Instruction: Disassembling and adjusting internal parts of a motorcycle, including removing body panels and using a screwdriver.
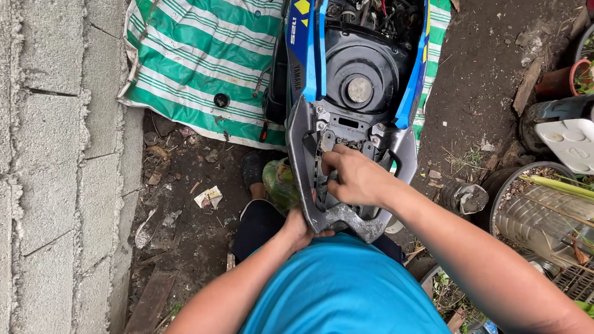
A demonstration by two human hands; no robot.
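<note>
Both hands grip the grey rear grab rail (348, 218): left hand (299, 229) clasping its near end, right hand (356, 179) curled atop.

Striped tarp (195, 58), potted plants (580, 75)

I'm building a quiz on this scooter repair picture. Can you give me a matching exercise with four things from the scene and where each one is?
Things
1. left hand
2. right hand
3. striped tarp
4. block wall

Places
A. spread on the ground under the scooter's front part
B. gripping the near end of the grey grab rail
C. along the left edge of the picture
D. fingers reaching into the rear frame just behind the round black tank cover

Pairs: 1-B, 2-D, 3-A, 4-C
</note>
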